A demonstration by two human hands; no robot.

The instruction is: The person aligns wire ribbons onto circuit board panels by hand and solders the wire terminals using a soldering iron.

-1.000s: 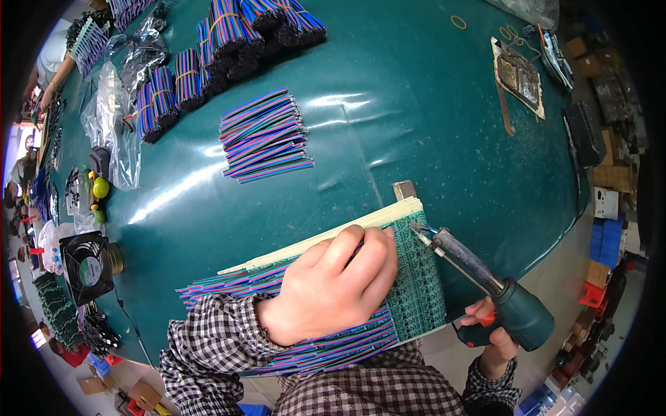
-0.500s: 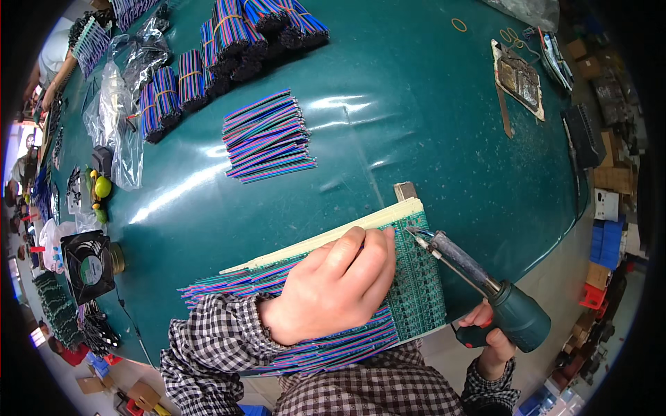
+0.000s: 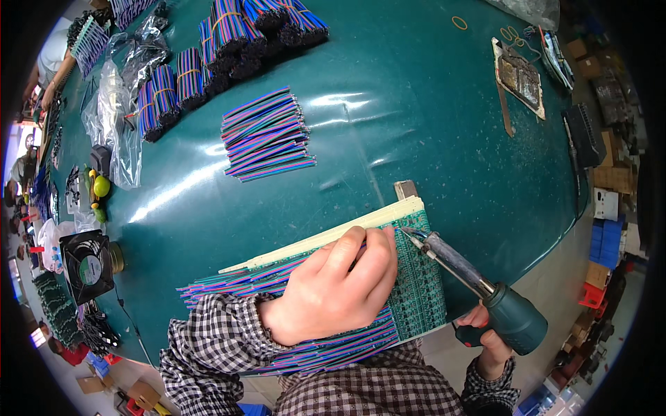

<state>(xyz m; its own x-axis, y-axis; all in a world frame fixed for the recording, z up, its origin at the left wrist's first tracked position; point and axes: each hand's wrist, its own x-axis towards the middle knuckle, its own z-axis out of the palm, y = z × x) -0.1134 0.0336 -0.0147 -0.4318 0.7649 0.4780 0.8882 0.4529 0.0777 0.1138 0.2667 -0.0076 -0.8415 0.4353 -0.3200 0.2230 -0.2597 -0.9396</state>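
Looking at a green circuit board panel (image 3: 418, 284) by the near edge of the surface (image 3: 451, 152), with striped wires (image 3: 336, 350) trailing off its left side; seeing the left hand (image 3: 340, 288) curled down over those, can't tell whether gripping one; then the right hand (image 3: 494, 347) wrapped round a soldering gun (image 3: 517, 319); plus a loose wire pile (image 3: 268, 135) further in, banded bundles (image 3: 229, 31) toward the far-left corner, black fan (image 3: 88, 267) at the left edge.

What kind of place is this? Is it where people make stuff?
It looks like an electronics workshop, maybe part of a factory. You can tell from the soldering tool, the green circuit boards near its tip, and the banded bundles of coloured wires on the table.
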